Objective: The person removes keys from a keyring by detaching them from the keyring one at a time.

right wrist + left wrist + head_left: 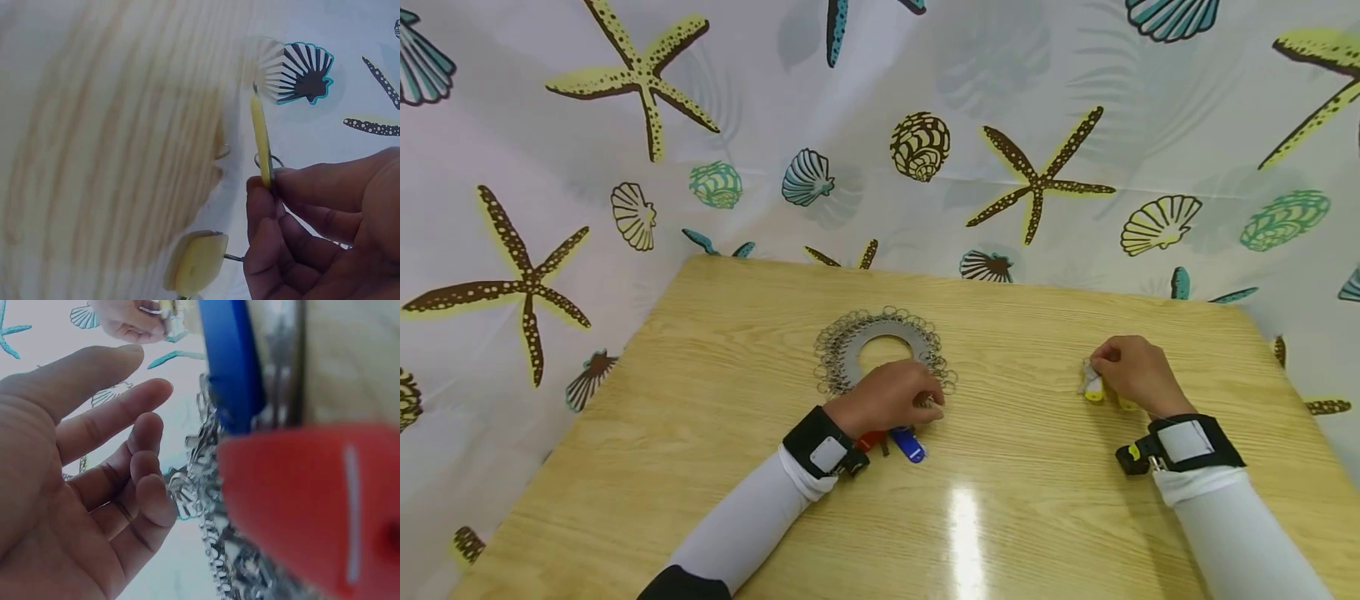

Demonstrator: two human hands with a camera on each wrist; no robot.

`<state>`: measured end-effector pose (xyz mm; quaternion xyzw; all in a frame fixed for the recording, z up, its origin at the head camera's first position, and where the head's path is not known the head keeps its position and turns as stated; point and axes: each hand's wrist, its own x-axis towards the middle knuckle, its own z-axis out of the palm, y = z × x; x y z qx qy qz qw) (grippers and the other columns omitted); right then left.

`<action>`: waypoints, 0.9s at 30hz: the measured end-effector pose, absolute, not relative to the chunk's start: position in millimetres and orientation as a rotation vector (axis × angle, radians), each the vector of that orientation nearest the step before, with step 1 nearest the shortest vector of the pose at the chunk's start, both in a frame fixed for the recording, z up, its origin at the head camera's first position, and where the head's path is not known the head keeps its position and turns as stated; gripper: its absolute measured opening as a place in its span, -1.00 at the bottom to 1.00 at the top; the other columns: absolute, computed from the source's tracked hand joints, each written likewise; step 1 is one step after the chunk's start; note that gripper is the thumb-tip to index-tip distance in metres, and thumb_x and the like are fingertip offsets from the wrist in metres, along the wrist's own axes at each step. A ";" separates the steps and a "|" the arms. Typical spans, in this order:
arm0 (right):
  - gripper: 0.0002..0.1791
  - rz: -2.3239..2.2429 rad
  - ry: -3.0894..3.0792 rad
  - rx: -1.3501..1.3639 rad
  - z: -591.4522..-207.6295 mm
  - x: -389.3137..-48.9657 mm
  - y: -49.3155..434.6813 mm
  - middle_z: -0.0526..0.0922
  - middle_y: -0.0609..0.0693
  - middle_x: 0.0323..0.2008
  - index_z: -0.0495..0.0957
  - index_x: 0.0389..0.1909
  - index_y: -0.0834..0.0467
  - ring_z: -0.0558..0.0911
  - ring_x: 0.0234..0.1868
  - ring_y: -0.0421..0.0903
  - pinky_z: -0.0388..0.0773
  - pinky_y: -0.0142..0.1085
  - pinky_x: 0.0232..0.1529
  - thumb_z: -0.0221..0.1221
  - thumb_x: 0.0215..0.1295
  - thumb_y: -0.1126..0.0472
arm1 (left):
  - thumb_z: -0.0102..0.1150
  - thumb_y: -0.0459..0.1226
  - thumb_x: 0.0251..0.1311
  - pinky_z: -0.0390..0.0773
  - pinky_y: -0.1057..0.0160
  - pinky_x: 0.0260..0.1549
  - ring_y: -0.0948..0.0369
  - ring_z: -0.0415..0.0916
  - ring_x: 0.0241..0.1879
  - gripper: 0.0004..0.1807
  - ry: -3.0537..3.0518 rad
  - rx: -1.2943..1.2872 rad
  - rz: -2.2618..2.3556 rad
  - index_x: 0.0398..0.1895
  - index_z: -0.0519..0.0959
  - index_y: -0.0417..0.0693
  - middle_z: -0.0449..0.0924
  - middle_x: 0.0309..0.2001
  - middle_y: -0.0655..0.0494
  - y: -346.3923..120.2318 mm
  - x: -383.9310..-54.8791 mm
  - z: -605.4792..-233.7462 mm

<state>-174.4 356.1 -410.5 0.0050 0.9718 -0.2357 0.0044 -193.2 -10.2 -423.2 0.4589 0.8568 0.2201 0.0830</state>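
Observation:
Over the near right part of a round grey metal ring (848,354) hung with several small wire loops is my left hand (891,398), its fingers loosely bent and nothing between them. Beside it lie a blue key tag (912,448) and a red key tag (871,439), partly hidden under the wrist. Both loom close in the left wrist view. At the right, my right hand (1138,375) pinches a yellow key tag (259,134) between thumb and fingers. A small wire ring shows at its pinched end. A second yellow tag (201,265) lies on the table close by.
The wooden table (1015,517) runs back to a white cloth (880,100) printed with shells and starfish. Each wrist carries a strapped-on camera. A bright light reflection falls on the table's front middle.

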 end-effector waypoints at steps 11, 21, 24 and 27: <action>-0.84 -0.664 3.154 0.012 -403.6 -168.6 338.4 0.61 0.29 -0.39 0.57 -0.29 0.43 0.54 -0.50 0.08 0.43 -0.11 -0.53 0.09 0.26 0.38 | 0.26 -0.14 0.25 0.43 0.41 -0.38 0.36 0.41 -0.36 -0.85 2.601 1.329 0.708 -0.20 0.70 0.03 0.53 -0.33 0.21 -26.6 -198.3 -418.2; -0.96 -0.717 3.215 -0.426 -405.6 -153.5 235.4 0.63 0.08 -0.48 0.62 -0.38 0.27 0.56 -0.50 -0.07 0.51 -0.15 -0.46 0.21 0.22 0.39 | 0.23 -0.17 0.27 0.43 0.39 -0.41 0.35 0.39 -0.40 -0.87 2.629 1.265 0.711 -0.23 0.71 0.05 0.47 -0.39 0.25 -46.2 -198.7 -418.2; -0.94 -0.748 3.089 -0.526 -410.3 -149.5 197.8 0.61 -0.06 -0.51 0.63 -0.42 0.16 0.53 -0.51 -0.18 0.49 -0.25 -0.46 0.24 0.23 0.31 | 0.24 -0.16 0.27 0.43 0.38 -0.39 0.34 0.40 -0.40 -0.87 2.638 1.239 0.719 -0.22 0.72 0.05 0.46 -0.40 0.27 -51.6 -198.7 -420.5; -0.89 -0.778 2.938 -0.580 -413.3 -145.3 165.0 0.58 -0.14 -0.55 0.64 -0.46 0.10 0.49 -0.56 -0.24 0.44 -0.31 -0.51 0.27 0.25 0.20 | 0.24 -0.17 0.26 0.42 0.36 -0.39 0.31 0.42 -0.40 -0.87 2.645 1.224 0.729 -0.23 0.72 0.05 0.46 -0.40 0.27 -56.2 -198.7 -422.7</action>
